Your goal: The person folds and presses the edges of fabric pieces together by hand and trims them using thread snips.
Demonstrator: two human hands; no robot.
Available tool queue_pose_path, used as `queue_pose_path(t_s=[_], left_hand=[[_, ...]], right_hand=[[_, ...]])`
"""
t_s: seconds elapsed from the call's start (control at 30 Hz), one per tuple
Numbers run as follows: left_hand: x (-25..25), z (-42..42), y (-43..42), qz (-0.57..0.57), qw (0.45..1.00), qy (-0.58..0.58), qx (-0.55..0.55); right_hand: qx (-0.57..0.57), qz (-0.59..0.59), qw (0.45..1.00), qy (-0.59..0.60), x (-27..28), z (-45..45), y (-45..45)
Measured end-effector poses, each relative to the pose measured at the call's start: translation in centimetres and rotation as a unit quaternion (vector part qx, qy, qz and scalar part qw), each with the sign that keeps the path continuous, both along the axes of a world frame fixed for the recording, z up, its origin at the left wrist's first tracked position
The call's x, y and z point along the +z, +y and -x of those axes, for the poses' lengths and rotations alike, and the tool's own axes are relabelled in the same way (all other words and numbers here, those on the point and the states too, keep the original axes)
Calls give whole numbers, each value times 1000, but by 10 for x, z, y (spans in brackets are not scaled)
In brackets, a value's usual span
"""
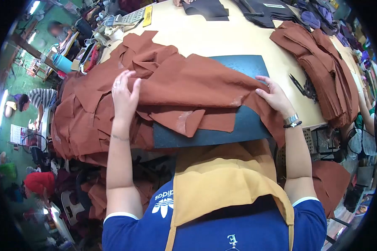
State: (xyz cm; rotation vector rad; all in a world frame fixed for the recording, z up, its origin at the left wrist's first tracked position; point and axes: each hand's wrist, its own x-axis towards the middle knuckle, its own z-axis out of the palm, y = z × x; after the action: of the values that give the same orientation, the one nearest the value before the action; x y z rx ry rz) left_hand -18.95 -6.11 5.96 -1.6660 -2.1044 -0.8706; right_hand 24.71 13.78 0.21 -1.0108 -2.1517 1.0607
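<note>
A reddish-brown cloth piece (197, 83) lies in loose folds across a dark blue-green board (209, 136) in front of me. My left hand (125, 92) is at the cloth's left part, palm raised, fingers and thumb apart, with nothing held. At the cloth's narrow right end is my right hand (276, 97); its thumb and forefinger are apart, and the thumb touches the cloth. Part of the cloth hangs past the board's right edge below that hand. More brown cloth pieces (83, 113) are heaped on the left.
A stack of brown cut pieces (322, 71) lies at right, beside black snips (298, 83). Dark cut pieces (272, 12) and a calculator (132, 16) are along the far side of the pale table (176, 27). Another person's hand (180, 2) is at the top. Several people work at left.
</note>
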Motion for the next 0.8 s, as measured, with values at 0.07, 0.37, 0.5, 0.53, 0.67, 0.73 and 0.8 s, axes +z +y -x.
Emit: queue_pose_path(t_s=[0.07,0.37,0.5,0.53,0.67,0.73,0.8], left_hand=[[-12,43,32,72,997,6,17],[-13,84,121,347,938,-6,-3],[16,148,72,142,980,61,124],[20,190,56,145,973,83,161],[42,347,-55,183,935,97,288],[67,273,-76,215,851,160,451],[81,213,-63,153,874,204,414]], right_hand=[[-11,-2,1000,-25,-3,-1,-2],[-126,-29,992,-4,-8,-9,-3],[-165,9,986,15,-19,-44,9],[-176,6,984,3,-9,-45,2],[-174,14,984,23,-11,-54,-4],[-160,46,985,37,-20,-63,0],[-179,10,984,-13,-17,-61,-2]])
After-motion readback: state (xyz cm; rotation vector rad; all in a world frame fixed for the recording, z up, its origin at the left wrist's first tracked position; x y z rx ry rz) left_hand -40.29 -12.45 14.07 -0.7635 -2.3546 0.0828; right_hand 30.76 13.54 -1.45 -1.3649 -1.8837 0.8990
